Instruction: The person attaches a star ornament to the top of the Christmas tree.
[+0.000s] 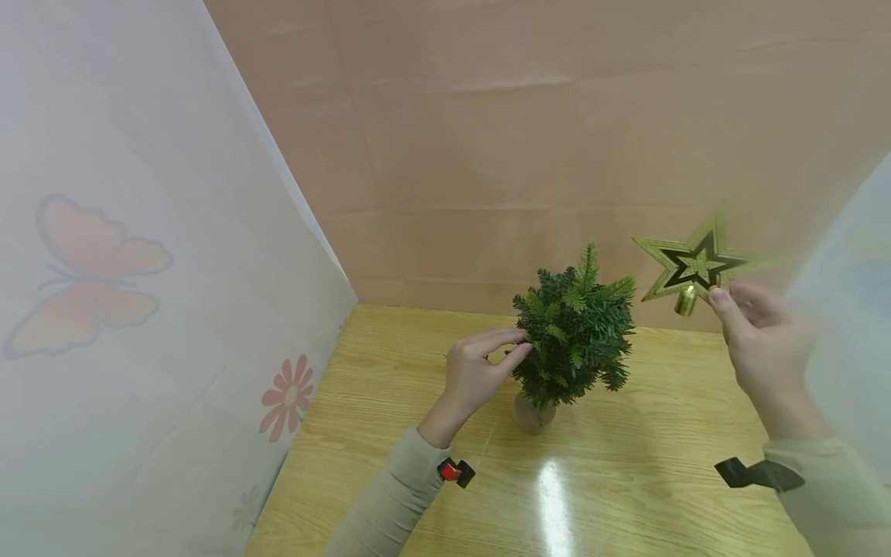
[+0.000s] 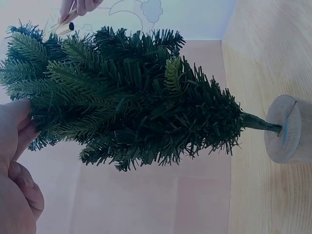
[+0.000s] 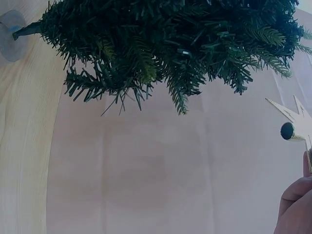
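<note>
A small green artificial tree [image 1: 574,333] stands upright on a round wooden base [image 2: 283,129]. My left hand [image 1: 476,371] pinches outer needles on the tree's left side between thumb and fingers; in the left wrist view the fingertips touch the upper branches. To the right of the tree and apart from it, my right hand [image 1: 769,348] holds a gold star [image 1: 698,265] by a lower point, thumb in front. The star's short tube [image 1: 685,300] points down; its dark hollow end [image 3: 287,130] shows in the right wrist view.
The wooden table [image 1: 390,387] reaches back to a pinkish-tan wall covering [image 1: 452,155]. A pale sheet [image 1: 174,255] with a butterfly and flowers hangs at the left, and another pale sheet [image 1: 849,325] is at the right.
</note>
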